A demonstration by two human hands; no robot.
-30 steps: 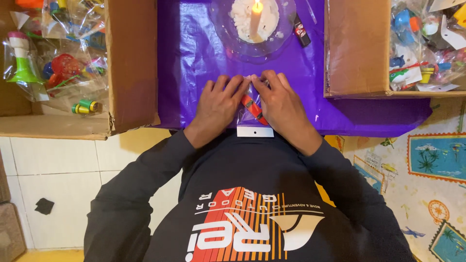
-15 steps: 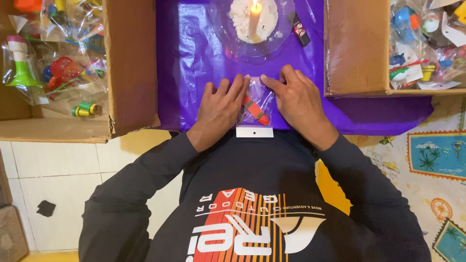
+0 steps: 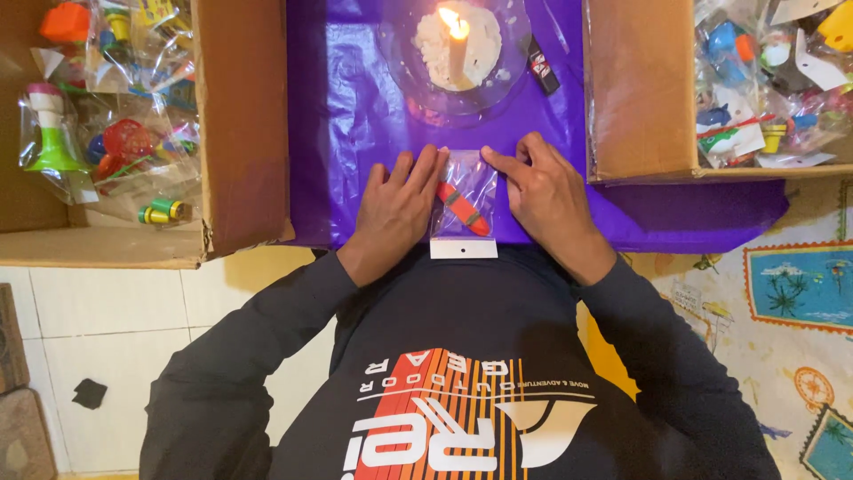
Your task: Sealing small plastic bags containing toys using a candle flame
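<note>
A small clear plastic bag (image 3: 464, 209) with a white header strip lies flat on the purple sheet (image 3: 346, 116). Inside it is an orange-red toy with a dark band. My left hand (image 3: 397, 209) rests palm down on the sheet, fingertips against the bag's left edge. My right hand (image 3: 542, 196) lies flat on the other side, its index finger touching the bag's top right corner. Neither hand grips anything. Beyond the bag a lit candle (image 3: 457, 44) stands in a clear dish (image 3: 404, 76) of white wax.
An open cardboard box (image 3: 240, 133) on the left holds several bagged plastic toys. A second cardboard box (image 3: 635, 98) on the right holds more bagged toys. A small black lighter (image 3: 541, 65) lies beside the dish. Tiled floor and a patterned mat lie below.
My hands have slid apart from over the bag to its two sides, uncovering it. The bag now lies flat and a little farther from me.
</note>
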